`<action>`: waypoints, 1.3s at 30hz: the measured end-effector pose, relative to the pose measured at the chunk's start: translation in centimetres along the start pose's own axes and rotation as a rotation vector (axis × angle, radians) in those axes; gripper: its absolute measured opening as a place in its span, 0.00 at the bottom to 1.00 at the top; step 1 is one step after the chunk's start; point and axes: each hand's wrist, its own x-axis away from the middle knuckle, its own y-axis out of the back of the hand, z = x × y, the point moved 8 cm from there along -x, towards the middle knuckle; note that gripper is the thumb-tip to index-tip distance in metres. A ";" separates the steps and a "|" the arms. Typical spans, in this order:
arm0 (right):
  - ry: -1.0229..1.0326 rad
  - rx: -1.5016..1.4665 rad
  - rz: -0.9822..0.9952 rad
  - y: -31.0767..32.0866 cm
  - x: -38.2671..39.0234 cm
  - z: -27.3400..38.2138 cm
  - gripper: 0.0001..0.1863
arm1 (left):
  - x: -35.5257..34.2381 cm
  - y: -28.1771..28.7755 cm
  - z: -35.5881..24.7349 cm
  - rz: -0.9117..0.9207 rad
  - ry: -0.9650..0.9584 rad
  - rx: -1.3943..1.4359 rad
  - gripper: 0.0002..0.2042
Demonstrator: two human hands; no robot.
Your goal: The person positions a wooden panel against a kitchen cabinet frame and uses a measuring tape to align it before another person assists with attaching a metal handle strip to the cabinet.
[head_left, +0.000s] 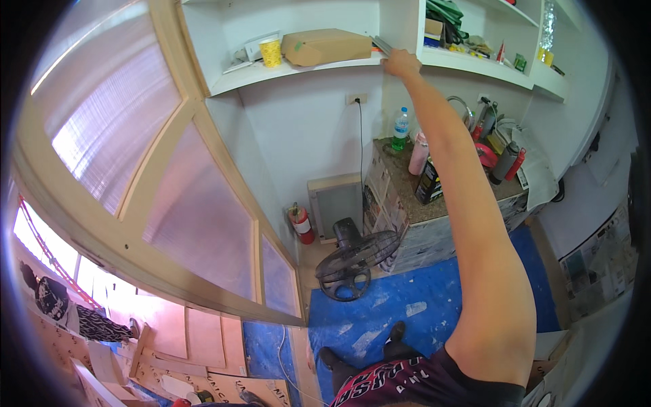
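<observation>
My right arm stretches up to the white wall shelf. At the shelf's front edge, beside an upright divider, my right hand has its fingers closed around a thin, flat grey thing whose kind I cannot make out. Just left of it lies a brown cardboard box, flat on the shelf. A yellow patterned cup stands at the box's left end. Nothing of my left hand shows.
Below my arm, a counter holds a bottle of green liquid, a pink tumbler and several flasks. A black fan and a fire extinguisher stand on the floor. A wood-framed translucent partition rises at left; another person is beyond.
</observation>
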 end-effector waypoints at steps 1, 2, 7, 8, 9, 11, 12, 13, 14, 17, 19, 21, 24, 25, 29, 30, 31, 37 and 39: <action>0.036 0.014 -0.074 0.5 -0.4 -0.3 0.23 | 0.5 -2.0 -1.1 0.024 -0.007 -0.006 0.22; 0.071 0.037 -0.138 0.6 -0.4 -0.7 0.22 | 1.2 -3.9 -2.1 0.051 -0.015 -0.019 0.22; 0.252 -0.054 -0.293 1.7 -0.2 0.2 0.15 | 6.5 -12.4 -6.0 0.151 -0.067 -0.064 0.23; 0.307 -0.031 -0.360 2.7 -0.4 -0.7 0.15 | 7.3 -14.5 -6.8 0.186 -0.083 -0.080 0.23; 0.362 -0.006 -0.426 3.6 -0.6 -1.5 0.14 | 7.7 -15.9 -7.8 0.215 -0.096 -0.100 0.23; 0.487 -0.077 -0.631 6.4 0.5 -3.2 0.11 | 8.9 -18.7 -9.6 0.258 -0.109 -0.133 0.24; 0.506 -0.085 -0.648 7.2 0.8 -3.6 0.11 | 9.7 -20.1 -9.7 0.279 -0.117 -0.150 0.24; 0.515 -0.089 -0.668 8.2 0.9 -4.1 0.10 | 10.1 -21.0 -10.4 0.293 -0.122 -0.168 0.24; 0.534 -0.127 -0.719 9.2 2.0 -4.5 0.09 | 10.6 -21.5 -11.0 0.301 -0.130 -0.183 0.24; 0.580 -0.192 -1.050 12.5 6.2 -7.6 0.07 | 10.6 -23.2 -13.5 0.336 -0.164 -0.220 0.24; 0.553 -0.250 -1.103 14.2 8.5 -10.7 0.06 | 10.0 -23.7 -15.9 0.357 -0.196 -0.243 0.25; 0.565 -0.322 -1.235 16.0 13.0 -14.4 0.05 | 9.4 -23.4 -19.1 0.371 -0.249 -0.246 0.25; 0.594 -0.487 -1.270 17.5 23.8 -18.2 0.05 | 10.0 -21.4 -26.1 0.350 -0.384 -0.163 0.25; 0.608 -0.507 -1.264 17.7 27.4 -20.6 0.05 | 9.4 -22.5 -30.1 0.405 -0.455 -0.115 0.26; 0.541 -0.658 -1.139 14.7 43.1 -27.0 0.09 | 17.5 -34.0 -46.7 0.807 -0.720 0.254 0.45; 0.529 -0.637 -1.040 14.2 46.9 -28.5 0.09 | 20.0 -37.6 -49.1 0.953 -0.722 0.300 0.46; 0.520 -0.632 -0.943 13.7 50.2 -30.1 0.08 | 22.2 -41.2 -50.5 1.089 -0.718 0.361 0.48; 0.563 -0.355 -0.441 10.4 65.6 -37.2 0.09 | 25.3 -54.5 -39.6 1.054 -0.236 0.243 0.24; 0.480 -0.315 -0.282 10.6 68.3 -40.4 0.13 | 27.9 -58.9 -36.7 1.122 -0.134 0.199 0.16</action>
